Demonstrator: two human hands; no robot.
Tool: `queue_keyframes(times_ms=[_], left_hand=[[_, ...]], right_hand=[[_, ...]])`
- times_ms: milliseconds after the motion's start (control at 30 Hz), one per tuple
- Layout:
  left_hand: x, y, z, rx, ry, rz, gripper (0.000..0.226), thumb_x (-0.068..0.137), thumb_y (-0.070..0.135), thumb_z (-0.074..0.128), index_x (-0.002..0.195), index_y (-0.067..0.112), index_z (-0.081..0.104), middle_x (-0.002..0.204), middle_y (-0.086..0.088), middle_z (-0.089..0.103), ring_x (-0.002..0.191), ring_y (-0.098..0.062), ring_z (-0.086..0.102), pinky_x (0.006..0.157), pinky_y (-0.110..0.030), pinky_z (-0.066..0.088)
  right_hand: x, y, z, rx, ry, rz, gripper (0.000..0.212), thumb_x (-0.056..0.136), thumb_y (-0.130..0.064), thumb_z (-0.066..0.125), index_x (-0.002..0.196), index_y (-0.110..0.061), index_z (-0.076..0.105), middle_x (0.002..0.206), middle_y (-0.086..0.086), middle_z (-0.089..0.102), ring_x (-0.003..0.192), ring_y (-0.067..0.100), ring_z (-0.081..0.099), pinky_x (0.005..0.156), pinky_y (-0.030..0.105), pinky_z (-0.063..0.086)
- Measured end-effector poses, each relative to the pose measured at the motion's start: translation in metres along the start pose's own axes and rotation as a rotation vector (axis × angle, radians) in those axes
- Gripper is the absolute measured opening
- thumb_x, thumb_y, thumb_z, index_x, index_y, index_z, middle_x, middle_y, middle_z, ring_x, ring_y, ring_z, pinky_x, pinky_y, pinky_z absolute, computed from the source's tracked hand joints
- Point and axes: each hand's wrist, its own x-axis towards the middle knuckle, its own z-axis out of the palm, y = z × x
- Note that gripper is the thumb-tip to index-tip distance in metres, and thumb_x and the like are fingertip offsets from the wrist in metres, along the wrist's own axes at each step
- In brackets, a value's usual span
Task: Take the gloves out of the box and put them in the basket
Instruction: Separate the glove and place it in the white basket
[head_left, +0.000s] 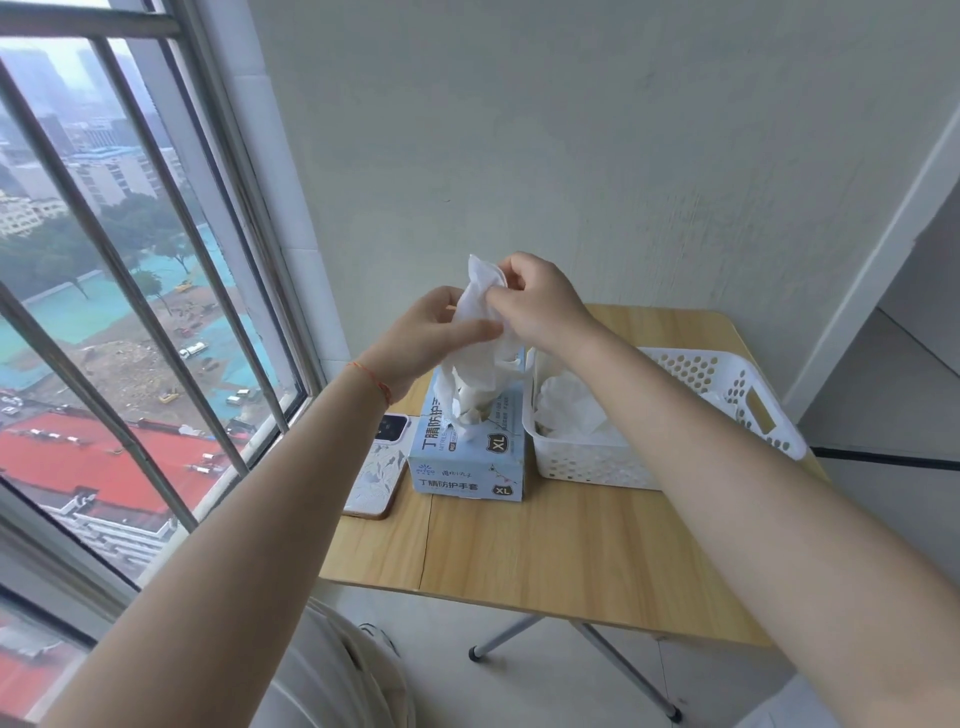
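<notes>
Wooden table (571, 545) sitting by a window. Both hands pinching a white glove (480, 332) above the box (467, 462): left hand (426, 343) gripping its side, right hand (540, 306) gripping its top. Basket (727, 384) beside the box holding gloves; phone (376, 467) lying left of the box.

On the worktop (571, 545), the box (467, 467) sat between phone (375, 467) at left and basket (675, 415) at right.
</notes>
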Motion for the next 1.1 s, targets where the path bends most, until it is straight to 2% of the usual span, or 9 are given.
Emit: queue_keyframes(times_ms=[100, 200, 433, 533, 667, 767, 900, 1000, 1100], left_hand=[[0.002, 0.002, 0.004, 0.142, 0.066, 0.057, 0.055, 0.066, 0.039, 0.08, 0.108, 0.009, 0.061, 0.097, -0.01, 0.068, 0.086, -0.021, 0.066, 0.081, -0.035, 0.056], [0.001, 0.016, 0.01, 0.252, 0.335, 0.098, 0.028, 0.078, 0.023, 0.077, 0.088, 0.012, 0.054, 0.072, 0.004, 0.052, 0.061, -0.008, 0.047, 0.054, -0.014, 0.041], [-0.007, 0.05, -0.011, -0.005, 0.504, 0.119, 0.004, 0.069, 0.019, 0.053, 0.069, 0.019, 0.057, 0.061, 0.006, 0.053, 0.051, -0.009, 0.047, 0.046, -0.017, 0.036], [-0.01, 0.049, -0.019, -0.139, 0.482, 0.035, 0.021, 0.079, 0.01, 0.053, 0.06, 0.018, 0.052, 0.052, 0.006, 0.042, 0.05, -0.013, 0.035, 0.048, -0.02, 0.027], [-0.015, 0.031, -0.017, -0.071, 0.374, -0.229, 0.017, 0.086, 0.01, 0.06, 0.072, 0.017, 0.067, 0.067, -0.002, 0.055, 0.064, -0.02, 0.05, 0.057, -0.023, 0.044], [-0.017, 0.014, -0.013, 0.097, 0.292, -0.326, 0.021, 0.09, 0.004, 0.051, 0.09, 0.018, 0.067, 0.074, 0.003, 0.054, 0.062, -0.014, 0.05, 0.047, -0.015, 0.048], [-0.012, -0.002, -0.013, 0.09, 0.324, -0.405, 0.014, 0.093, 0.012, 0.059, 0.079, 0.014, 0.06, 0.079, -0.003, 0.058, 0.065, -0.015, 0.055, 0.048, -0.014, 0.047], [-0.004, -0.014, -0.01, 0.113, 0.349, -0.406, 0.02, 0.09, 0.02, 0.064, 0.071, 0.016, 0.058, 0.077, -0.004, 0.061, 0.065, -0.015, 0.058, 0.044, -0.009, 0.046], [0.0, -0.027, -0.006, 0.09, 0.309, -0.412, 0.009, 0.083, 0.021, 0.069, 0.079, 0.014, 0.07, 0.08, -0.002, 0.073, 0.071, -0.015, 0.072, 0.067, -0.021, 0.06]], right_hand=[[0.002, -0.011, -0.004, 0.045, 0.051, -0.026, 0.012, 0.088, -0.015, 0.052, 0.078, -0.022, 0.053, 0.072, -0.011, 0.053, 0.062, 0.005, 0.047, 0.056, 0.017, 0.037], [0.003, -0.024, -0.005, 0.119, 0.123, -0.064, 0.013, 0.091, -0.015, 0.052, 0.078, -0.015, 0.052, 0.066, -0.007, 0.046, 0.059, 0.009, 0.041, 0.054, 0.02, 0.034], [0.002, -0.052, -0.025, 0.286, 0.209, -0.009, 0.018, 0.089, -0.017, 0.052, 0.072, -0.014, 0.048, 0.065, -0.001, 0.048, 0.057, 0.017, 0.045, 0.046, 0.023, 0.041], [-0.003, -0.052, -0.029, 0.289, 0.194, 0.073, 0.027, 0.089, -0.015, 0.051, 0.064, -0.018, 0.039, 0.063, -0.003, 0.038, 0.056, 0.015, 0.037, 0.04, 0.015, 0.033], [-0.011, -0.036, -0.024, 0.127, 0.019, 0.233, 0.026, 0.074, -0.02, 0.052, 0.061, -0.022, 0.029, 0.061, -0.002, 0.027, 0.059, 0.018, 0.024, 0.051, 0.027, 0.019], [-0.018, -0.021, -0.02, 0.031, -0.087, 0.358, 0.026, 0.075, -0.019, 0.055, 0.057, -0.02, 0.036, 0.049, -0.004, 0.032, 0.049, 0.018, 0.029, 0.048, 0.022, 0.022], [-0.021, -0.005, -0.016, 0.029, -0.114, 0.429, 0.009, 0.074, -0.019, 0.054, 0.066, -0.018, 0.052, 0.061, 0.002, 0.048, 0.056, 0.019, 0.044, 0.054, 0.022, 0.035], [-0.02, 0.007, -0.016, 0.014, -0.097, 0.447, 0.011, 0.077, -0.019, 0.05, 0.068, -0.017, 0.045, 0.062, 0.0, 0.043, 0.058, 0.021, 0.039, 0.056, 0.024, 0.032], [-0.017, 0.021, -0.016, 0.085, -0.048, 0.472, 0.02, 0.085, -0.014, 0.041, 0.066, -0.016, 0.034, 0.062, 0.0, 0.032, 0.051, 0.02, 0.031, 0.047, 0.019, 0.03]])
